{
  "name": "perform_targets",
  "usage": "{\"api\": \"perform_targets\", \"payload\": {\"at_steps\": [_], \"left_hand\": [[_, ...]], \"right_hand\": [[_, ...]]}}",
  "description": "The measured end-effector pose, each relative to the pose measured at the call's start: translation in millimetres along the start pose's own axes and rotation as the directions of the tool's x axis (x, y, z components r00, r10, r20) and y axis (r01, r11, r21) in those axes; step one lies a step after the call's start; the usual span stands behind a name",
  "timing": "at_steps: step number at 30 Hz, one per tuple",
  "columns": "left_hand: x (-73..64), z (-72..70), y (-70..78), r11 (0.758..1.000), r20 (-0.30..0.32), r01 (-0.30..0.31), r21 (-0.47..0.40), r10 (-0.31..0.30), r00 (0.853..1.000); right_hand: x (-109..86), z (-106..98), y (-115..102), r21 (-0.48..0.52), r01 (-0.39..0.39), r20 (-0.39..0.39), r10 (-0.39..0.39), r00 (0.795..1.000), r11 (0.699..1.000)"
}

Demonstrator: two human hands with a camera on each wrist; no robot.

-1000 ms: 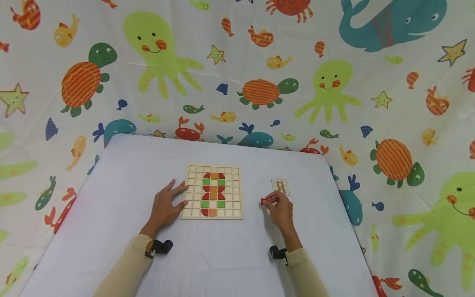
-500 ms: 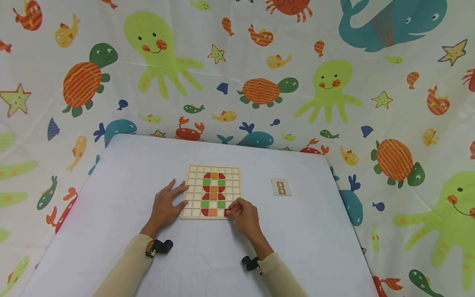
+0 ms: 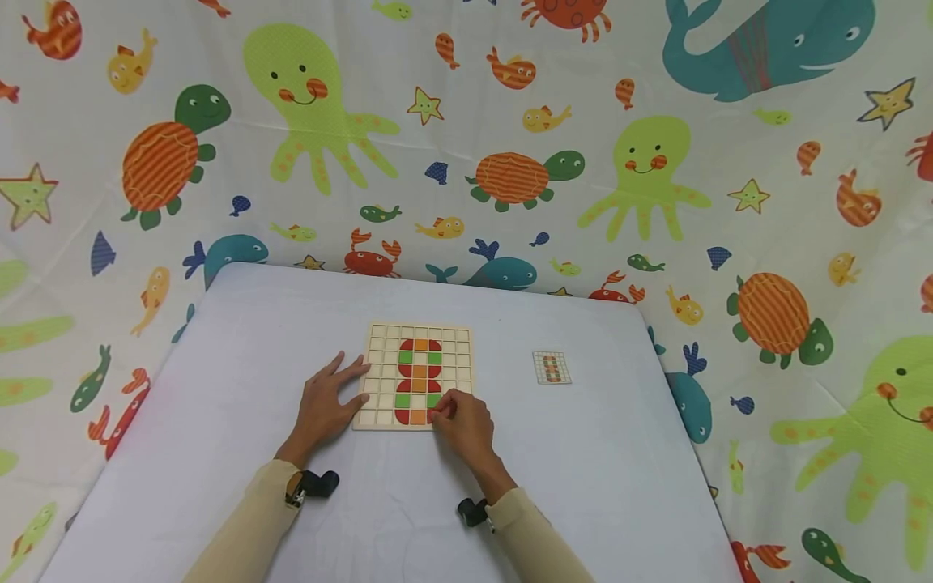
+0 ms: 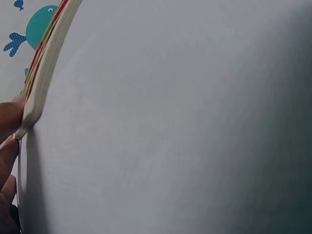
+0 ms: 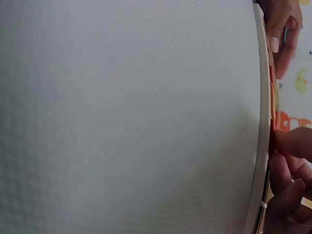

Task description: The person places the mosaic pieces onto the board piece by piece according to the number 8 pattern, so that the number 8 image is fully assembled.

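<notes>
A wooden grid board (image 3: pixel 457 352) lies on the table, bearing red, green and orange tiles in a figure-eight-like pattern. My right hand (image 3: pixel 468 427) pinches a red tile (image 3: pixel 431 416) between thumb and fingertips. That tile is at the bottom row, just right of an orange tile (image 3: pixel 419 417) and below a green tile (image 3: pixel 433 401); the fingers partly cover it. Along the board's left edge, my left hand (image 3: pixel 324 409) rests with fingers spread, touching the frame. The left wrist view shows its fingers (image 4: pixel 9 119) against the board's corner.
A small printed card (image 3: pixel 552 368) with a gridded pattern lies to the right of the board. Beneath everything is a white-covered table (image 3: pixel 619 486). Behind it hangs a cloth (image 3: pixel 452 97) printed with sea animals.
My right hand has moved left from beside the card to the board's bottom row, carrying the red tile, then shifted slightly further left. The left hand has stayed in place.
</notes>
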State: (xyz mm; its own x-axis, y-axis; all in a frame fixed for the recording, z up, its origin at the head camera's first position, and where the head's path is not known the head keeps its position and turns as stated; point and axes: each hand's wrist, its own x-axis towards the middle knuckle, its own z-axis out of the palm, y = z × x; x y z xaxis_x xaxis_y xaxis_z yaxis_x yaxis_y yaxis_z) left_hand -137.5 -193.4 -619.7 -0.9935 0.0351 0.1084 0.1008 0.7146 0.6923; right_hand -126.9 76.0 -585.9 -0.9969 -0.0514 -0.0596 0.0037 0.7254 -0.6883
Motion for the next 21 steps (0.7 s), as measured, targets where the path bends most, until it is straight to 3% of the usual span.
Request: {"api": "perform_targets", "payload": {"at_steps": [8,15,18,21], "left_hand": [[1.9,1.4,0.2,1.000,0.006,0.001,-0.006,-0.001,1.000],[-0.9,-0.6,0.7,0.999,0.014,0.013,-0.036,-0.013,1.000],[-5.0,-7.0,2.3,1.000,0.013,0.009,-0.028,-0.009,1.000],[-8.4,-18.1,7.0,0.997,0.005,-0.027,0.075,0.026,1.000]], "right_hand": [[0.0,-7,-3,0.004,-0.049,0.076,0.049,0.996,0.999],[-3.7,-25,10,0.031,0.031,0.023,-0.031,0.999,0.999],[-2.6,-38,18,-0.023,0.076,-0.010,-0.076,0.997,0.997],[1.9,-53,26,-0.138,0.119,-0.021,-0.123,0.992,0.983]]}}
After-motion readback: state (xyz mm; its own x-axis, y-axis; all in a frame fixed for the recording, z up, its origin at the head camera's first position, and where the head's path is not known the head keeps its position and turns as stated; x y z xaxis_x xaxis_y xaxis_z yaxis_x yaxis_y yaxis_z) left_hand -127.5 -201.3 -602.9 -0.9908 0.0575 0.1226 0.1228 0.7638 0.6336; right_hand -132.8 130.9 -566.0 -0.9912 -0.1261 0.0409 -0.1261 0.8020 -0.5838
